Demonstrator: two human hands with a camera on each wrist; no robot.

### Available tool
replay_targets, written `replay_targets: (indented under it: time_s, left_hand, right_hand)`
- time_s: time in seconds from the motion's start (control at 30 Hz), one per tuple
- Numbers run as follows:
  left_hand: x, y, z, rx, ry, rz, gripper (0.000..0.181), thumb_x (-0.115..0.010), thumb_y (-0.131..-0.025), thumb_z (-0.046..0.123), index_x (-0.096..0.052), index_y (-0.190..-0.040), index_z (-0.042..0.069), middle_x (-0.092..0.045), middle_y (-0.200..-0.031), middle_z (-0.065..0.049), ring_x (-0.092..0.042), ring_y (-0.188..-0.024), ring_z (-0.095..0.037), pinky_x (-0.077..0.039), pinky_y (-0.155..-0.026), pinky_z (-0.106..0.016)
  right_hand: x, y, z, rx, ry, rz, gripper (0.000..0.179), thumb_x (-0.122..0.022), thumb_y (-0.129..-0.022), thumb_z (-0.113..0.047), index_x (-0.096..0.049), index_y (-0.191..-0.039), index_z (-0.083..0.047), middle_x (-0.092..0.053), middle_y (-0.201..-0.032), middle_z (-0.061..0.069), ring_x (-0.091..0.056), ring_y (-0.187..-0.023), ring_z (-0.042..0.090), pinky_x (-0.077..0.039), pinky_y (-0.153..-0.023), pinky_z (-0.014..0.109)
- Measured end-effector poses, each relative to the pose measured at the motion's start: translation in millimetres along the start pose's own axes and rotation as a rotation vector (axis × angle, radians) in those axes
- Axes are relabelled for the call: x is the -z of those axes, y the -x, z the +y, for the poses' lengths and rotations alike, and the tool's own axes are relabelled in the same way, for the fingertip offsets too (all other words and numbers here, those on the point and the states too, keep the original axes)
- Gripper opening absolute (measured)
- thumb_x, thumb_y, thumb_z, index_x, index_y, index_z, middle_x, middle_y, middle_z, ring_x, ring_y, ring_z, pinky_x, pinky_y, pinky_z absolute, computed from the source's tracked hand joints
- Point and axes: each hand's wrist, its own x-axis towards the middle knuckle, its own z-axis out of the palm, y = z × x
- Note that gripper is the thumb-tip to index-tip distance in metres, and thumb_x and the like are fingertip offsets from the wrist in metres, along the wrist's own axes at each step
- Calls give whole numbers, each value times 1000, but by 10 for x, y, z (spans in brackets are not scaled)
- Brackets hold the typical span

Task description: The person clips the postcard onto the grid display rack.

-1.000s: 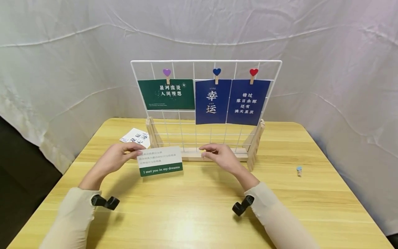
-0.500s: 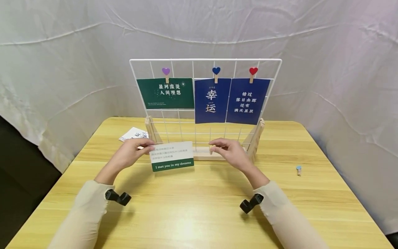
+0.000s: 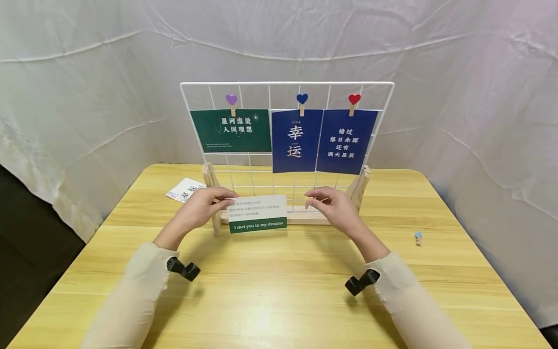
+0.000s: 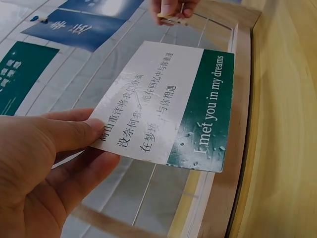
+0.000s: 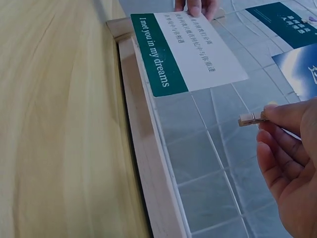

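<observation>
While left hand (image 3: 200, 207) pinches card (image 3: 258, 214), right edge (image 3: 285, 212) free.

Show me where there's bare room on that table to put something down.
Bare tabletop shows between the two sleeves and right of the blue-topped clip. It's crowded at back left, where a loose card lies by the rack, and before the rack, where the left hand holds a green-and-white card and the right hand a wooden clip.

Room between card (image 3: 258, 213) and right hand (image 3: 335, 207), rack (image 3: 302, 219) behind
</observation>
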Motion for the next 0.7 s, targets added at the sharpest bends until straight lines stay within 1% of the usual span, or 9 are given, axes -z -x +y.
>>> replay_targets:
  time_s: [0.07, 0.23, 0.3, 0.43, 0.53, 0.7]
  left_hand:
    - [-33, -44, 19, -7, 11, -5, 18, -66, -94, 7, -73, -110, 6, -71, -108, -10, -67, -88, -20, -57, -75, -36]
    - [-119, -142, 70, -53, 12, 7, 17, -66, -94, 6, -73, -109, 6, -72, -108, -10, -69, -90, -20, -58, -78, -36]
    - [-156, -174, 89, -68, 6, 22, 17, -66, -93, 6, -74, -109, 6, -71, -109, -9, -68, -93, -20, -57, -79, -36]
    - [-234, -236, 127, -83, -17, 48, 17, -67, -93, 7, -74, -109, 6, -71, -110, -9, -67, -98, -23, -57, -81, -36]
    - [-287, -279, 160, -95, -29, 61, 17, -67, -93, 7, -73, -109, 6, -71, -109, -9, -67, -98, -23, -57, -81, -37]
    - [-351, -359, 227, -103, -55, 63, 18, -66, -94, 9, -73, -110, 7, -71, -110, -8, -67, -97, -23, -57, -82, -37]
  right_hand:
    - [34, 4, 2, 4, 11, 11, 20, -68, -94, -20, -73, -109, -8, -71, -106, 5, -65, -86, 20, -54, -73, 34]
    - [93, 8, 11, 30, 39, 43, 20, -69, -93, -19, -73, -109, -8, -73, -99, 4, -66, -77, 18, -53, -63, 29]
    - [109, 5, 14, 32, 34, 52, 19, -69, -93, -17, -73, -109, -9, -73, -99, 5, -66, -77, 18, -54, -63, 28]
    - [146, 2, 14, 30, 35, 72, 19, -68, -94, -15, -73, -110, -8, -72, -104, 8, -66, -81, 22, -54, -66, 29]
    - [179, 2, 4, 38, 60, 87, 18, -68, -94, -16, -73, -110, -8, -72, -104, 6, -66, -80, 20, -53, -65, 29]
    - [230, 1, -11, 75, 100, 119, 17, -69, -93, -16, -74, -107, -8, -72, -95, 3, -63, -74, 16, -51, -62, 27]
